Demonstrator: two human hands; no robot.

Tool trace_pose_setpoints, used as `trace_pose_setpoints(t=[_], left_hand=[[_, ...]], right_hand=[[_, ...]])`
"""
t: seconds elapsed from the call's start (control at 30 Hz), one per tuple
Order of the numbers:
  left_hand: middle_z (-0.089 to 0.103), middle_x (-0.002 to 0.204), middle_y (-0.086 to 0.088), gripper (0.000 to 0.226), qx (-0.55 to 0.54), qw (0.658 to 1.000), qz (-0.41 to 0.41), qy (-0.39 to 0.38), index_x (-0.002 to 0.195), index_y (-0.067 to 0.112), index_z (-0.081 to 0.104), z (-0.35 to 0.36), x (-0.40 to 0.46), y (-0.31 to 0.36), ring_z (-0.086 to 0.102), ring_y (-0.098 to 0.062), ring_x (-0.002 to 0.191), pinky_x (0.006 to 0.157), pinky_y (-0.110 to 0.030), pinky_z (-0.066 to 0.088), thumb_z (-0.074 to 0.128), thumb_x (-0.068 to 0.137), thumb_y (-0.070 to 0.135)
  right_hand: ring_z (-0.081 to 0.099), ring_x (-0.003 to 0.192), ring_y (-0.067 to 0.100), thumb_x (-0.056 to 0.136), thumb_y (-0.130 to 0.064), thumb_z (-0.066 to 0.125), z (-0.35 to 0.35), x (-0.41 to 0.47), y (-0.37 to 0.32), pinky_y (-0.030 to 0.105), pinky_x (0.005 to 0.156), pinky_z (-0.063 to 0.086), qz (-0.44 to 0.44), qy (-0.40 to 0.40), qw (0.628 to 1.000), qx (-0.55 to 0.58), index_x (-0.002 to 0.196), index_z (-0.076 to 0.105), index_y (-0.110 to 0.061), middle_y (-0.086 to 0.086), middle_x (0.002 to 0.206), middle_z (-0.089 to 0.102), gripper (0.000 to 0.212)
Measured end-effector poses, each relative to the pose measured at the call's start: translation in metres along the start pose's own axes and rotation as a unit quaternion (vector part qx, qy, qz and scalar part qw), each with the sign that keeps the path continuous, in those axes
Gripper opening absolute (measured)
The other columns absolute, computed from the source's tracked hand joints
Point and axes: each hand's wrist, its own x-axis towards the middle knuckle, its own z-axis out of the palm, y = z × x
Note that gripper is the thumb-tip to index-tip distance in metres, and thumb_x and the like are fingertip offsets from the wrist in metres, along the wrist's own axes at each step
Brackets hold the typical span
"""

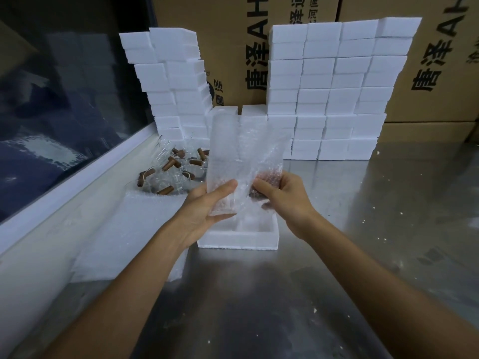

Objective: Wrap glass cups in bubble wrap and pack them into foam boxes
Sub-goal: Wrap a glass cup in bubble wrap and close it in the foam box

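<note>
I hold a clear bubble wrap bag upright over an open white foam box on the steel table. My left hand grips the bag's lower left edge, thumb in front. My right hand pinches the lower right part, where a brown shape shows through the wrap; whether that is a cup handle I cannot tell. A cluster of glass cups with brown handles lies to the left behind the bag. A flat pile of bubble wrap sheets lies at the left under my left forearm.
Tall stacks of white foam boxes stand behind: a leaning stack at the left and a wide wall at the right. Cardboard cartons stand behind those. A dark window with a white sill borders the left. Foam crumbs dot the table.
</note>
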Motion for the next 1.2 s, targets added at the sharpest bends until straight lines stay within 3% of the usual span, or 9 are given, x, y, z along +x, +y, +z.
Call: trace_pose_setpoints(t=[0.23,0.43,0.6,0.7,0.8,1.0,1.07,1.13,1.2], left_hand=[[0.068,0.124,-0.009,0.058,-0.038,0.999,-0.024,0.01,0.13,0.016,0.062,0.009,-0.001,0.002,0.067,-0.028,0.112,0.091,-0.047,0.055,0.071,0.079,0.042],[0.076,0.103,0.004,0.017,0.011,0.985,0.026,0.171,0.101,0.024,0.069,0.011,0.011,-0.004,0.07,-0.019,0.102,0.095,-0.046,0.054,0.07,0.09,0.036],[0.073,0.11,0.002,0.031,0.013,0.978,0.048,0.201,0.114,0.019,0.068,0.009,0.018,-0.005,0.067,-0.022,0.108,0.098,-0.047,0.052,0.066,0.092,0.04],[0.07,0.12,0.001,0.038,0.013,0.975,0.056,0.215,0.122,0.018,0.064,0.008,0.017,-0.006,0.064,-0.021,0.113,0.103,-0.048,0.047,0.063,0.093,0.043],[0.067,0.125,0.001,0.038,0.023,0.971,0.064,0.229,0.125,0.021,0.063,0.011,0.015,-0.005,0.064,-0.019,0.113,0.097,-0.044,0.052,0.059,0.095,0.045],[0.058,0.138,-0.001,0.049,0.019,0.976,0.071,0.206,0.136,0.021,0.055,0.019,0.007,0.0,0.056,-0.023,0.126,0.106,-0.052,0.044,0.055,0.095,0.049],[0.057,0.139,-0.003,0.048,0.013,0.975,0.077,0.206,0.135,0.02,0.056,0.021,0.006,0.002,0.055,-0.024,0.126,0.106,-0.053,0.044,0.055,0.096,0.048],[0.066,0.125,0.0,0.032,0.019,0.973,0.088,0.211,0.119,0.024,0.065,0.023,0.004,0.002,0.063,-0.02,0.115,0.099,-0.05,0.05,0.053,0.098,0.045],[0.073,0.109,0.004,0.023,0.016,0.972,0.097,0.214,0.106,0.028,0.068,0.026,0.003,0.003,0.069,-0.016,0.102,0.093,-0.047,0.055,0.051,0.1,0.042]], right_hand=[[0.068,0.062,0.016,0.093,-0.012,0.065,0.001,0.0,0.005,0.022,0.053,0.051,-0.018,-0.009,0.999,-0.025,0.086,0.07,-0.004,0.004,0.07,0.073,0.012],[0.067,0.06,0.016,0.093,-0.012,0.066,0.002,-0.002,0.007,0.023,0.055,0.053,-0.018,-0.009,1.0,-0.013,0.083,0.07,-0.005,0.004,0.068,0.073,0.013],[0.073,0.066,0.016,0.095,-0.021,0.065,0.001,-0.007,0.006,0.023,0.055,0.056,-0.024,0.01,1.0,0.007,0.11,0.053,-0.017,0.005,0.077,0.075,0.02],[0.073,0.067,0.015,0.096,-0.022,0.061,0.0,-0.01,0.009,0.023,0.061,0.056,-0.08,0.059,0.995,-0.002,0.101,0.033,-0.034,0.008,0.087,0.073,0.031],[0.071,0.069,0.015,0.098,-0.023,0.057,-0.001,-0.013,0.013,0.035,0.067,0.061,-0.151,0.061,0.984,-0.075,0.098,0.039,-0.037,0.001,0.096,0.066,0.023],[0.053,0.061,-0.004,0.101,-0.02,0.05,0.002,-0.013,0.022,0.003,0.059,0.043,-0.187,0.075,0.964,-0.171,0.133,0.058,-0.015,-0.01,0.07,0.05,0.033],[0.047,0.056,0.0,0.103,-0.022,0.046,0.004,-0.013,0.02,0.009,0.058,0.049,-0.165,0.058,0.967,-0.186,0.099,0.069,-0.011,-0.006,0.064,0.042,0.025],[0.041,0.045,-0.001,0.105,-0.026,0.046,0.006,-0.015,0.017,0.009,0.05,0.044,-0.172,0.043,0.968,-0.176,0.062,0.04,-0.01,-0.006,0.058,0.026,0.046],[0.046,0.04,-0.007,0.104,-0.034,0.045,0.008,-0.018,0.014,0.014,0.047,0.032,-0.189,0.034,0.962,-0.193,0.059,0.027,-0.011,-0.002,0.056,0.021,0.054]])
